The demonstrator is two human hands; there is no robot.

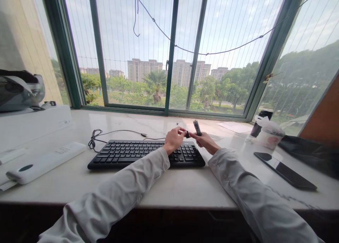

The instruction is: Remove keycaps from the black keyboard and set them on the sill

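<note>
Two grey sleeves (127,183) of mine cross the worktop (185,190), with a dark phone (284,170) lying off to my right. Beyond my cuffs sits a black keyboard (132,153). Over its right end, my left grip (173,140) is pinched on a small black piece (187,134); my right grip (207,142) is closed around a slim dark bundle (197,128), tilted up, one fingertip at that piece, contact unclear. Farther off, a cable plug (143,135) lies behind the keys, then come window frames (171,59) and buildings (145,70).
</note>
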